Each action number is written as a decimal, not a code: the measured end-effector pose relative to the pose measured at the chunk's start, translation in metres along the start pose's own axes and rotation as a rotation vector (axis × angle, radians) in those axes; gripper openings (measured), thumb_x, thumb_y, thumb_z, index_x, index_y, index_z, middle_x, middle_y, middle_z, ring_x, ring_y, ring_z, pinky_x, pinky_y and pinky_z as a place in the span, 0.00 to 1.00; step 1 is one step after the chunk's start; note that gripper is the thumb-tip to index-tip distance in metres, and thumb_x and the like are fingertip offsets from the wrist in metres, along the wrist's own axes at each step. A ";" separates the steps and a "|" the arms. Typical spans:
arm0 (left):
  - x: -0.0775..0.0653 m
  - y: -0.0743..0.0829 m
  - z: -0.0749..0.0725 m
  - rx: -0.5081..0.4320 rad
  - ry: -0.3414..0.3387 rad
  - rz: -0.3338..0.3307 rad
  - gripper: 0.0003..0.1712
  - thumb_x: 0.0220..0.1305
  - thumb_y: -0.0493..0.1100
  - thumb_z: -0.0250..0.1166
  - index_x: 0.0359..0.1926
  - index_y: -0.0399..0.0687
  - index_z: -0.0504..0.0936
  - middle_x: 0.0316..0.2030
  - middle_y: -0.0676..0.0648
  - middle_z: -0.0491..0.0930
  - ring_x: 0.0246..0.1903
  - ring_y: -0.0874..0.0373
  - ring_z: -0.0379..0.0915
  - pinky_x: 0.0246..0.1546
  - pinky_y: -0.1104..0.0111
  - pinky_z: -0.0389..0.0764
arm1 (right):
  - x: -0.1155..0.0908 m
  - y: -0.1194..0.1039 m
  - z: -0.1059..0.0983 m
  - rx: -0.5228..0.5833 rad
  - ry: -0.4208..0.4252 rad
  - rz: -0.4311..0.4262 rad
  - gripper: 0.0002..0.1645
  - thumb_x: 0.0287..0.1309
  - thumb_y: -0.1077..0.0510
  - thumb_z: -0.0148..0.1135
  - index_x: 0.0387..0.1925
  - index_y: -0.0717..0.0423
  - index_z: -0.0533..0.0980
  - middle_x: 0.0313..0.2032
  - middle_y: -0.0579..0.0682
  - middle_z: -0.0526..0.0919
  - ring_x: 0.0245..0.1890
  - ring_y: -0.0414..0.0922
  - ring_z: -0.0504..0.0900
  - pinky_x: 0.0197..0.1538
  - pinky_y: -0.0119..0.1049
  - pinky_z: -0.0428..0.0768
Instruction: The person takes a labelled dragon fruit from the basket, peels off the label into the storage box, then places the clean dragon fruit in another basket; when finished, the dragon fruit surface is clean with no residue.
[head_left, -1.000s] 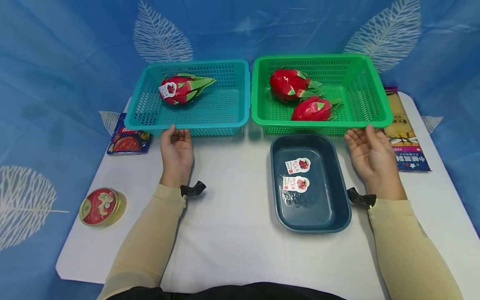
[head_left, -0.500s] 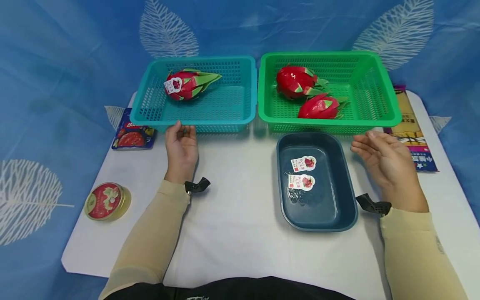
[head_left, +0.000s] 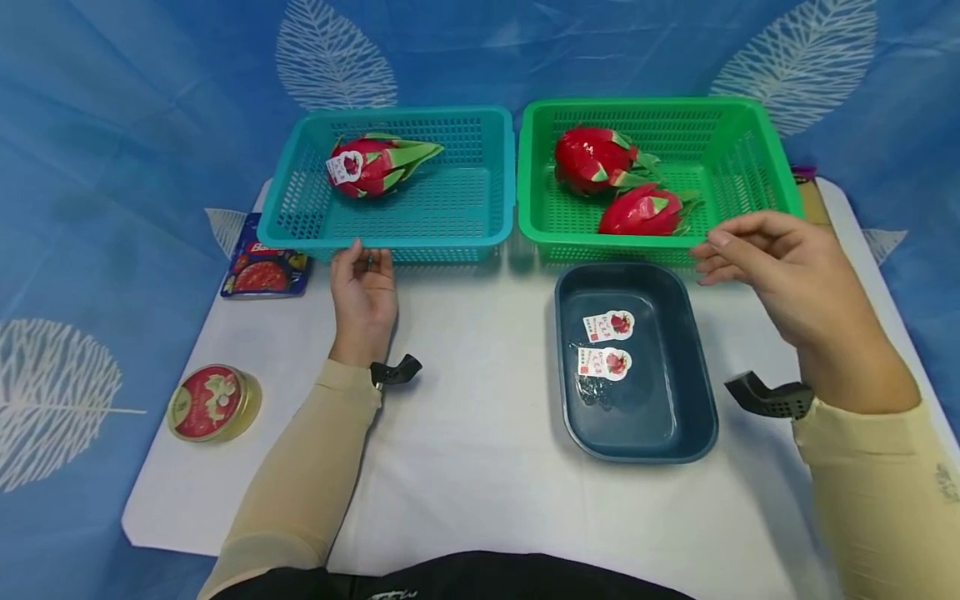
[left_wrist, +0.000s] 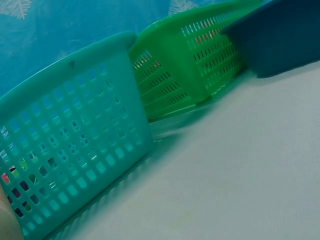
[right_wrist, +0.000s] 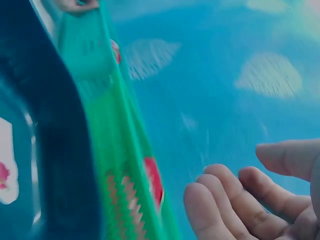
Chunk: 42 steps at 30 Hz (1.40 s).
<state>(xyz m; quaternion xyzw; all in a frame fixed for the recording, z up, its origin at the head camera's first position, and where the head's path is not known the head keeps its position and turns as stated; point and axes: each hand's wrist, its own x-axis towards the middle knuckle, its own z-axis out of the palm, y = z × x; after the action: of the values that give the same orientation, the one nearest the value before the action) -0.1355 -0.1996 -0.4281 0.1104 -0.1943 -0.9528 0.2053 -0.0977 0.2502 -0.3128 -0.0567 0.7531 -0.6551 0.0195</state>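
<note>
My left hand point(head_left: 365, 308) lies palm up at the front of the teal basket point(head_left: 450, 250), thumb tip at the rim, fingers loosely bent against the wall. In that basket lies a dragon fruit point(head_left: 382, 169) with a white label on it. Raised near the front right corner of the green basket point(head_left: 551, 237), my right hand point(head_left: 795, 279) has relaxed fingers and holds nothing. Inside the green basket are two dragon fruits point(head_left: 588, 158) without visible labels. A dark blue tray point(head_left: 663, 446) in front of it holds two dragon fruit stickers point(head_left: 604, 364).
To the left are a dark blue food pouch point(head_left: 262, 271) and a round gold tin point(head_left: 213, 403) with a red lid. A tan package point(head_left: 813, 204) at the right is mostly hidden behind my right hand. White cloth point(head_left: 465, 400) covers the table; a blue curtain point(head_left: 517, 50) hangs behind.
My right hand has left the front of the green basket, drawing back to the right and rising. My left hand has stayed at the teal basket. The head view has shifted slightly.
</note>
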 end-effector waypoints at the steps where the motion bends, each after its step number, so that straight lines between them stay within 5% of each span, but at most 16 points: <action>1: 0.000 0.001 0.000 0.002 0.003 0.004 0.08 0.75 0.31 0.61 0.40 0.41 0.69 0.37 0.42 0.72 0.37 0.51 0.75 0.44 0.66 0.86 | 0.007 -0.008 0.007 -0.103 -0.036 -0.002 0.16 0.73 0.59 0.66 0.54 0.67 0.79 0.44 0.57 0.86 0.40 0.47 0.88 0.44 0.29 0.86; 5: 0.001 0.004 0.000 0.002 0.009 0.013 0.09 0.75 0.31 0.60 0.39 0.42 0.69 0.37 0.42 0.72 0.37 0.51 0.75 0.44 0.66 0.86 | 0.041 -0.034 0.045 -0.406 -0.173 -0.045 0.19 0.75 0.50 0.65 0.56 0.59 0.80 0.44 0.54 0.87 0.38 0.46 0.87 0.45 0.28 0.83; 16: -0.003 0.004 -0.006 0.019 0.026 -0.003 0.09 0.76 0.31 0.61 0.42 0.41 0.67 0.41 0.41 0.70 0.39 0.51 0.75 0.46 0.67 0.85 | 0.154 -0.051 0.187 -0.643 -0.520 -0.180 0.21 0.77 0.48 0.62 0.59 0.57 0.78 0.51 0.49 0.83 0.49 0.45 0.82 0.53 0.41 0.80; 25: 0.001 0.003 -0.006 0.028 0.016 -0.013 0.09 0.76 0.31 0.61 0.44 0.41 0.68 0.41 0.42 0.70 0.40 0.51 0.76 0.48 0.66 0.85 | 0.246 -0.057 0.284 -1.096 -0.865 -0.067 0.38 0.81 0.45 0.53 0.80 0.59 0.58 0.76 0.58 0.63 0.75 0.54 0.63 0.71 0.48 0.70; 30: -0.001 0.000 -0.005 0.032 0.038 -0.026 0.08 0.77 0.31 0.60 0.44 0.42 0.68 0.42 0.42 0.69 0.40 0.52 0.74 0.47 0.67 0.85 | 0.264 -0.040 0.300 -1.181 -0.843 0.022 0.39 0.81 0.45 0.52 0.82 0.58 0.56 0.77 0.58 0.63 0.75 0.54 0.64 0.71 0.49 0.71; 35: -0.006 -0.001 -0.008 0.009 0.031 -0.015 0.08 0.77 0.31 0.59 0.40 0.42 0.68 0.41 0.42 0.69 0.40 0.52 0.74 0.45 0.67 0.85 | 0.259 -0.033 0.303 -1.181 -0.808 -0.015 0.39 0.82 0.48 0.51 0.83 0.54 0.52 0.79 0.58 0.58 0.78 0.57 0.57 0.73 0.52 0.66; 42: -0.005 0.004 -0.003 0.022 0.001 -0.018 0.08 0.77 0.32 0.60 0.41 0.43 0.68 0.43 0.42 0.68 0.41 0.52 0.74 0.47 0.67 0.84 | 0.263 -0.027 0.315 -1.178 -0.720 -0.055 0.33 0.81 0.49 0.54 0.81 0.45 0.60 0.75 0.57 0.61 0.74 0.58 0.54 0.69 0.53 0.68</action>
<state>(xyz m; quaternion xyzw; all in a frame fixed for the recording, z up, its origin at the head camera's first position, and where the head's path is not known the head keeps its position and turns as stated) -0.1292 -0.2017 -0.4289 0.1149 -0.2038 -0.9524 0.1954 -0.3246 -0.0932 -0.3182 -0.2908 0.9285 -0.0773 0.2178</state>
